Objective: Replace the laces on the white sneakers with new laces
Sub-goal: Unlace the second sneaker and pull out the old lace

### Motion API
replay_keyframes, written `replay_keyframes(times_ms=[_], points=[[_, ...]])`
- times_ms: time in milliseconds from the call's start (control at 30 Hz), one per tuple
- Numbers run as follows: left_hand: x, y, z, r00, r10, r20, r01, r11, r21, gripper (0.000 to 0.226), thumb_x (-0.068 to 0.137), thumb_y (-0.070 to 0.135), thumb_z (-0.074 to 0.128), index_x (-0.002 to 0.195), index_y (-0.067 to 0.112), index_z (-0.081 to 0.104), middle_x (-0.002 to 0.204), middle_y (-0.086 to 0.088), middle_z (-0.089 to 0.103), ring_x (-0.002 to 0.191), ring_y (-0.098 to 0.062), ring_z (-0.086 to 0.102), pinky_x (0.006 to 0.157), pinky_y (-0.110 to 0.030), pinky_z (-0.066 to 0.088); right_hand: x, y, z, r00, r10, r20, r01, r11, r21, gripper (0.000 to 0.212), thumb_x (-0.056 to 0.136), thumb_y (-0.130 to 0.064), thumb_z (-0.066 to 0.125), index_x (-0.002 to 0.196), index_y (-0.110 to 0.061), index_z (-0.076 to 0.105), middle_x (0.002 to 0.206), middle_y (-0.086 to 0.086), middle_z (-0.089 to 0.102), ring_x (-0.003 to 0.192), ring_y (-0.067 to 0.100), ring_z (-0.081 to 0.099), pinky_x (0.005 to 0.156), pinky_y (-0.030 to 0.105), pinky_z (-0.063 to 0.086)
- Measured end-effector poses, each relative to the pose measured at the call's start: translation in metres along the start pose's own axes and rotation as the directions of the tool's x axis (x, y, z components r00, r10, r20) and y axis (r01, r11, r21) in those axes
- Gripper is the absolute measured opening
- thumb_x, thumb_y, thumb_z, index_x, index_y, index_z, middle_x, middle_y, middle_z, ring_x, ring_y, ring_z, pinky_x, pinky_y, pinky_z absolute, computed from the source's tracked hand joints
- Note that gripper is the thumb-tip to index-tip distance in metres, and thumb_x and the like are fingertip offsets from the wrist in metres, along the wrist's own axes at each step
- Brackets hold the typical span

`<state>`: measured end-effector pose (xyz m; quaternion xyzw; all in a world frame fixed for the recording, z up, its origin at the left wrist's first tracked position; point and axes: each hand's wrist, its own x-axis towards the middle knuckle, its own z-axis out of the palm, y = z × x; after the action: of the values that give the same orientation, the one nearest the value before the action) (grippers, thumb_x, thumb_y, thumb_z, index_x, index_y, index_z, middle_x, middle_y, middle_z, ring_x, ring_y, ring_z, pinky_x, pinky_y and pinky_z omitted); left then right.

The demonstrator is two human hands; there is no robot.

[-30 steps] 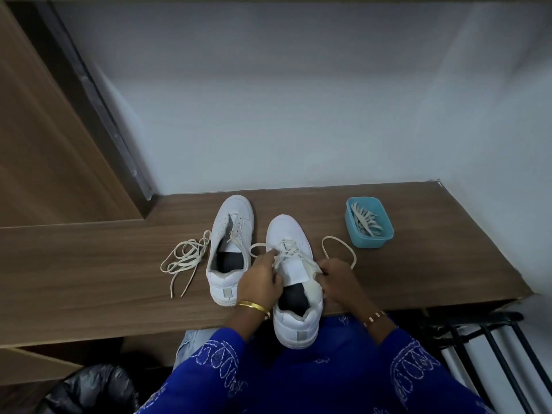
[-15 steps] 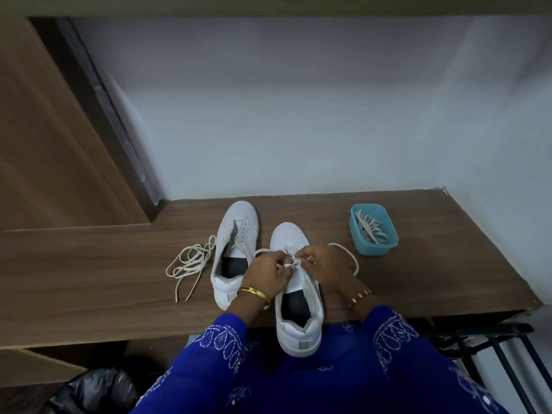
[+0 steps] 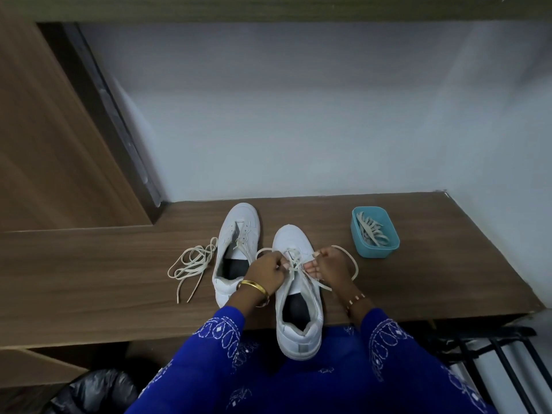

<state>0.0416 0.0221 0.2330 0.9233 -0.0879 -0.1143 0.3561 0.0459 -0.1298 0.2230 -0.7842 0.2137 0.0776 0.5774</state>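
Two white sneakers stand on the wooden shelf (image 3: pixel 418 282). The right sneaker (image 3: pixel 298 318) overhangs the front edge, heel toward me. A cream lace (image 3: pixel 294 259) runs through its upper eyelets. My left hand (image 3: pixel 267 271) pinches one strand at the left of the tongue. My right hand (image 3: pixel 327 265) pinches the other strand, whose loop trails to the right. The left sneaker (image 3: pixel 236 243) sits beside it with a loose lace across its opening.
A loose cream lace (image 3: pixel 191 264) lies tangled on the shelf to the left of the shoes. A small blue tub (image 3: pixel 375 233) with flat laces stands at the right. A black rack (image 3: pixel 493 354) is below right, a dark bag (image 3: pixel 95 389) below left.
Both hands moved from the shoe's opening up to the laced eyelets and came close together. The view tilted, so the shelf sits lower in the frame.
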Motion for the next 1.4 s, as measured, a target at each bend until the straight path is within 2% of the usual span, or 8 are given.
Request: replay_keyframes(times_ms=[200, 367, 600, 700, 867, 1000, 1267, 1400], points=[[-0.004, -0.004, 0.003, 0.996, 0.014, -0.089, -0.022, 0.996, -0.086, 0.021, 0.092, 0.015, 0.048, 0.075, 0.026, 0.042, 0.089, -0.007, 0.068, 0.087, -0.025, 0.062, 0.075, -0.030, 0.042, -0.008, 0.001, -0.011, 0.708, -0.648, 0.282, 0.666, 0.477, -0.574, 0.034, 0.084, -0.003, 0.045, 0.114, -0.005, 0.060, 0.112, 0.007, 0.056, 0.098, 0.020, 0.054, 0.078, 0.022, 0.039], [-0.007, -0.004, 0.003, 0.984, 0.152, -0.095, -0.152, 0.988, 0.010, 0.002, 0.087, 0.016, 0.057, 0.088, 0.014, 0.058, 0.087, 0.002, 0.058, 0.085, -0.020, 0.057, 0.064, -0.023, 0.032, 0.001, 0.011, -0.007, 0.573, -0.712, 0.405, 0.717, 0.196, -0.669, 0.010, 0.067, 0.000, 0.062, 0.065, -0.010, 0.060, 0.064, 0.006, 0.057, 0.058, 0.023, 0.058, 0.047, 0.025, 0.047], [-0.011, -0.008, 0.008, 0.987, 0.067, -0.144, -0.085, 0.988, -0.127, 0.012, 0.083, 0.027, 0.045, 0.073, 0.019, 0.044, 0.082, -0.005, 0.058, 0.081, -0.027, 0.058, 0.070, -0.031, 0.041, -0.008, 0.008, -0.003, 0.967, -0.206, -0.147, 0.212, 0.977, 0.022, 0.020, 0.099, -0.012, 0.034, 0.093, 0.001, 0.048, 0.069, 0.013, 0.062, 0.045, 0.013, 0.057, 0.048, 0.021, 0.047], [-0.013, -0.008, 0.008, 0.989, -0.034, -0.143, -0.009, 0.957, -0.288, 0.014, 0.077, 0.033, 0.040, 0.066, 0.024, 0.040, 0.075, -0.004, 0.055, 0.082, -0.030, 0.059, 0.077, -0.044, 0.048, -0.002, 0.012, -0.008, 0.982, 0.076, -0.171, -0.008, 0.930, 0.368, 0.014, 0.099, -0.010, 0.030, 0.095, -0.005, 0.042, 0.062, 0.016, 0.058, 0.033, 0.014, 0.054, 0.033, 0.021, 0.044], [-0.008, -0.006, 0.003, 0.985, 0.101, -0.139, -0.127, 0.974, -0.190, 0.008, 0.085, 0.017, 0.044, 0.078, 0.020, 0.047, 0.082, -0.003, 0.054, 0.076, -0.021, 0.054, 0.071, -0.028, 0.041, -0.014, 0.019, -0.021, 0.736, -0.663, -0.142, 0.471, 0.651, -0.596, 0.025, 0.081, 0.001, 0.051, 0.102, 0.001, 0.063, 0.094, 0.012, 0.064, 0.087, 0.029, 0.061, 0.076, 0.035, 0.049], [-0.009, -0.004, 0.009, 0.960, 0.243, -0.136, -0.245, 0.970, 0.006, 0.012, 0.085, 0.013, 0.056, 0.094, 0.008, 0.062, 0.094, -0.010, 0.062, 0.083, -0.023, 0.057, 0.070, -0.024, 0.039, -0.006, 0.013, -0.012, 0.599, -0.730, 0.329, 0.729, 0.327, -0.602, 0.024, 0.074, -0.009, 0.049, 0.083, -0.008, 0.071, 0.079, 0.009, 0.070, 0.073, 0.025, 0.063, 0.072, 0.034, 0.054], [-0.008, -0.008, 0.013, 0.985, 0.020, -0.170, -0.050, 0.984, -0.171, 0.015, 0.087, 0.011, 0.051, 0.074, 0.017, 0.055, 0.085, -0.011, 0.067, 0.079, -0.023, 0.060, 0.073, -0.029, 0.044, -0.009, 0.011, -0.005, 0.804, -0.559, 0.200, 0.580, 0.667, -0.468, 0.011, 0.085, 0.001, 0.051, 0.086, 0.001, 0.063, 0.072, -0.009, 0.055, 0.076, 0.017, 0.056, 0.062, 0.017, 0.031], [-0.004, 0.001, 0.007, 0.951, -0.292, -0.099, 0.114, 0.632, -0.766, 0.029, 0.099, 0.002, 0.029, 0.078, 0.007, 0.049, 0.067, -0.011, 0.061, 0.051, -0.006, 0.063, 0.052, -0.020, 0.052, -0.003, 0.017, -0.009, 0.993, -0.091, 0.076, 0.070, 0.969, 0.236, 0.016, 0.092, 0.004, 0.041, 0.083, -0.007, 0.049, 0.063, -0.002, 0.068, 0.062, 0.014, 0.062, 0.061, 0.022, 0.046]])
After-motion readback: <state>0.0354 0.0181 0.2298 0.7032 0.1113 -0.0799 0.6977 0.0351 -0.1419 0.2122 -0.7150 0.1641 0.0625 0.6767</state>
